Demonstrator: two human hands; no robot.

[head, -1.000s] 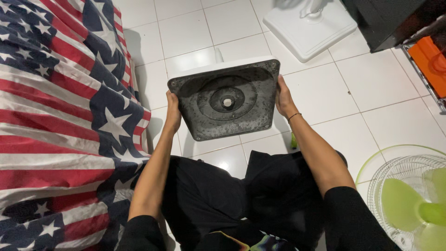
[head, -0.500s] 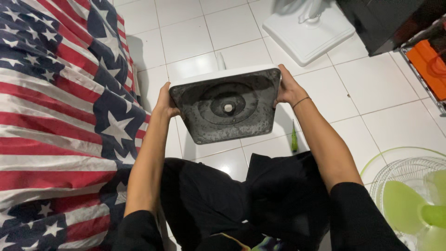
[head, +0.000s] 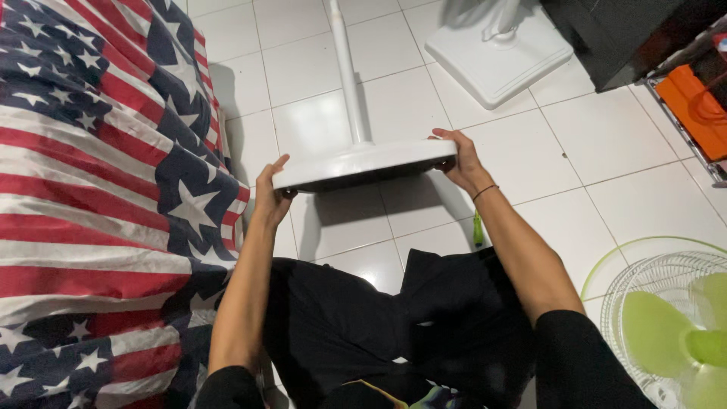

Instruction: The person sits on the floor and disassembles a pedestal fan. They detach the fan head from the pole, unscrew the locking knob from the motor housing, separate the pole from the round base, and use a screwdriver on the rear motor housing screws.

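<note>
White fan base (head: 363,163) mid-frame, held edge-on above tiled floor (head: 606,151); pole (head: 344,68) points toward top of frame. Left hand (head: 271,193), right hand (head: 458,155): fingers clamped on opposite edges.

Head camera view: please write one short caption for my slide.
Left hand and right hand grip a white square fan base by its edges, pole pointing away over the tiled floor.

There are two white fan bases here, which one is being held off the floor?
The nearer white fan base with the pole, gripped at its edges by the left hand and right hand. The other base rests flat on the tiles farther away.
</note>
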